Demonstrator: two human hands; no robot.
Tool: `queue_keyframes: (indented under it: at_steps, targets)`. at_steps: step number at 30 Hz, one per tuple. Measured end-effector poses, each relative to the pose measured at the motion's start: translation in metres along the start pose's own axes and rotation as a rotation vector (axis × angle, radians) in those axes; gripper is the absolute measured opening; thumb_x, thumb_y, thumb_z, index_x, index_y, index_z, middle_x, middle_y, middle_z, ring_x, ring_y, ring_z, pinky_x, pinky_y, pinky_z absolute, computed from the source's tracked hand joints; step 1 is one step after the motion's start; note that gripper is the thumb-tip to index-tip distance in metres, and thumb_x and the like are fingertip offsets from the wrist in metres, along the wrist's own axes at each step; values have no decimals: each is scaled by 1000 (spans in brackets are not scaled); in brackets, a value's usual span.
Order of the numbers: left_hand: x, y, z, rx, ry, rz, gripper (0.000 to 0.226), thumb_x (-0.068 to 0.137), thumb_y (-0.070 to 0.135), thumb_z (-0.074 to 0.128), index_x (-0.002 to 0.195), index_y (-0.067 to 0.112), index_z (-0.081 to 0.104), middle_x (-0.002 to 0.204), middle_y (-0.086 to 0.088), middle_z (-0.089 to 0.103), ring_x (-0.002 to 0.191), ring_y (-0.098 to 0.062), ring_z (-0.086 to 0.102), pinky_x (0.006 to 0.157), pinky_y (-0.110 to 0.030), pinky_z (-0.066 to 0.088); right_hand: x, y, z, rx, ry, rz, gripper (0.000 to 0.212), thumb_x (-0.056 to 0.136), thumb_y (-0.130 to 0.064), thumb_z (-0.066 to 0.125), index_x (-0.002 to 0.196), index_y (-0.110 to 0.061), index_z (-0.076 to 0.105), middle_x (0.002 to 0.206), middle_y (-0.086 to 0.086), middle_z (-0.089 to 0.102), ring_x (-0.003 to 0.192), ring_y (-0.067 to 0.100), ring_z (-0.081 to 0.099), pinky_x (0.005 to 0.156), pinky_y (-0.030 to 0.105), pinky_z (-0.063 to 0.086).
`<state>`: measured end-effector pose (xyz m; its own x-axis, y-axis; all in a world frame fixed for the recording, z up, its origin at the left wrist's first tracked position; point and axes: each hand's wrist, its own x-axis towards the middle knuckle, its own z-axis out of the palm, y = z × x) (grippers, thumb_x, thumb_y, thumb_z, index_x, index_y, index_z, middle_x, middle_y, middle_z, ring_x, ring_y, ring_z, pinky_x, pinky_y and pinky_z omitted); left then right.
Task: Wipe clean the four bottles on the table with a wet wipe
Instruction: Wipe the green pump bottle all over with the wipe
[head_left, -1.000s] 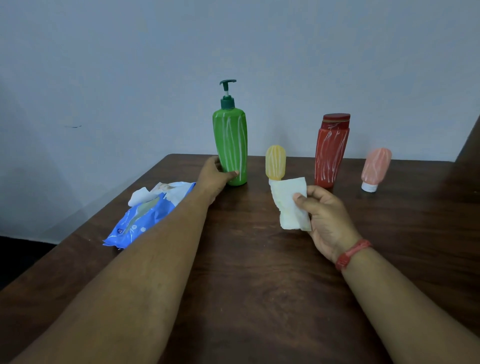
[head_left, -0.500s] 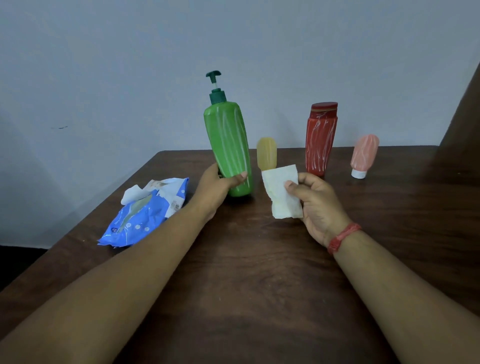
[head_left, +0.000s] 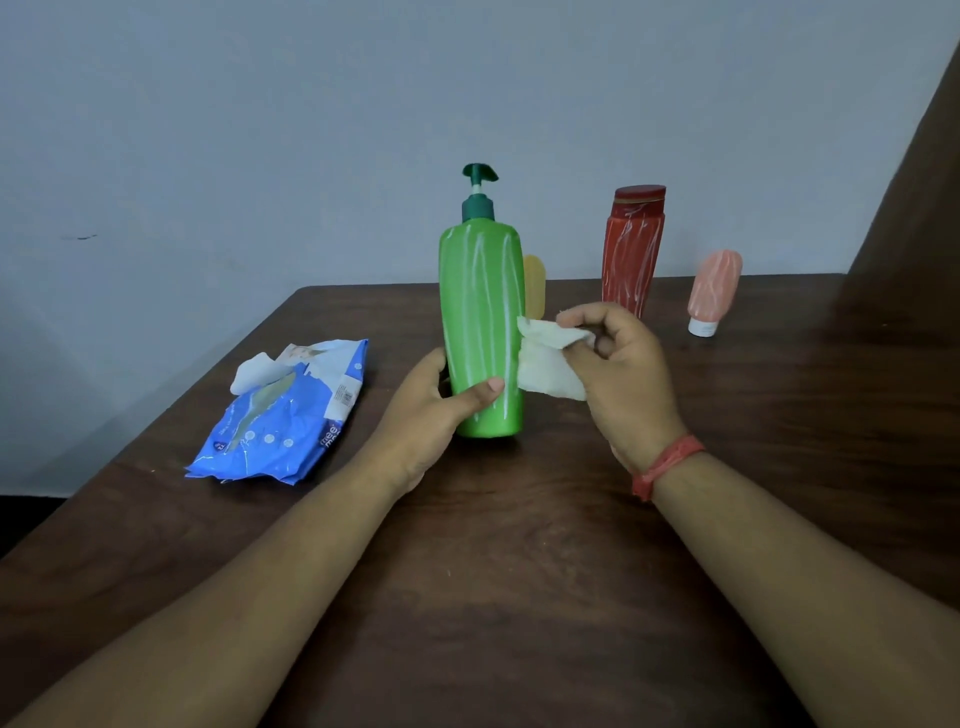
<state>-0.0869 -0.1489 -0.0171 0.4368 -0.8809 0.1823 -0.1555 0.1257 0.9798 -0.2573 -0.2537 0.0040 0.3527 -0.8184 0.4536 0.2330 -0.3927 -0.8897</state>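
My left hand (head_left: 431, 410) grips the lower part of the tall green pump bottle (head_left: 480, 312), which stands upright near the middle of the table and shows white streaks. My right hand (head_left: 618, 374) pinches a folded white wet wipe (head_left: 545, 364) right beside the bottle's right side. Behind the green bottle a small yellow bottle (head_left: 535, 286) is partly hidden. A red bottle (head_left: 631, 249) with white streaks stands further back, and a small pink tube (head_left: 711, 291) stands on its white cap at the right.
A blue wet-wipe pack (head_left: 285, 415) lies on the left of the dark wooden table (head_left: 493, 571), a wipe sticking out of its opening. A pale wall rises behind the table's far edge. A dark brown surface fills the right edge of view.
My left hand has drawn the green bottle toward me from the back row and set it upright. My right hand has brought the wipe up against the bottle's right side.
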Motion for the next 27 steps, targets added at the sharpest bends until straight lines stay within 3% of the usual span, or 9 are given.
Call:
queue_keyframes:
  at_steps: [6, 9, 11, 13, 15, 19, 22, 25, 27]
  targets:
    - [3, -4, -4, -23, -3, -13, 65, 66, 53, 86, 124, 33, 63, 120, 10, 73, 111, -10, 69, 95, -38, 55, -7, -2, 6, -132, -113, -167, 38, 85, 8, 60, 102, -25, 65, 120, 1, 56, 112, 12, 62, 85, 22, 52]
    - [3, -5, -3, -22, -16, -12, 69, 64, 56, 86, 125, 32, 63, 119, 10, 73, 109, -10, 70, 92, -36, 56, -8, -2, 6, -98, -130, -141, 10, 88, -19, 64, 94, -17, 71, 116, -2, 60, 108, 6, 62, 86, 18, 50]
    - [3, -4, -3, -19, -24, -13, 70, 64, 57, 86, 125, 33, 62, 119, 11, 73, 109, -9, 70, 89, -33, 57, -8, 0, 6, -68, -73, -76, 15, 89, -32, 65, 86, -18, 71, 109, -4, 66, 104, 8, 64, 87, 24, 52]
    - [3, -3, -3, -14, -28, -15, 69, 64, 56, 85, 125, 34, 61, 119, 12, 73, 109, -8, 70, 89, -33, 57, -7, 1, 9, 42, -48, 16, 8, 90, -15, 68, 87, -22, 67, 103, -7, 70, 99, 10, 68, 80, 27, 54]
    - [3, -4, -3, -14, -29, -12, 67, 66, 55, 84, 125, 33, 61, 119, 11, 73, 109, -9, 70, 89, -33, 57, -5, 3, 9, 119, -10, 79, 28, 88, 0, 69, 101, -23, 64, 108, -5, 69, 100, 7, 68, 79, 22, 54]
    - [1, -1, -1, -10, -44, 6, 64, 69, 50, 82, 127, 30, 61, 116, 12, 74, 105, -7, 71, 78, -22, 58, -1, -6, 6, -274, 65, -121, 24, 87, -3, 71, 104, -20, 66, 113, -3, 59, 102, 4, 63, 88, 20, 52]
    - [-1, -1, 2, -23, -45, 20, 58, 75, 41, 81, 126, 25, 62, 115, 6, 75, 105, -12, 72, 80, -24, 58, -13, -10, 13, -559, -84, -389, 14, 85, -1, 70, 95, -12, 71, 102, -2, 55, 93, 7, 57, 81, 15, 47]
    - [-2, -1, 0, -38, -50, 26, 51, 80, 35, 79, 127, 23, 63, 118, 2, 74, 109, -15, 71, 87, -30, 57, -26, -8, 16, -710, -262, -485, 15, 89, -8, 69, 103, -10, 70, 102, -3, 57, 92, 10, 57, 79, 22, 47]
    - [-2, -2, -1, -54, -54, 19, 50, 81, 35, 77, 127, 22, 62, 119, 1, 74, 110, -16, 71, 90, -34, 57, -23, -9, 14, -754, -275, -516, 18, 91, -8, 67, 108, -9, 70, 104, -1, 59, 94, 7, 56, 83, 13, 42]
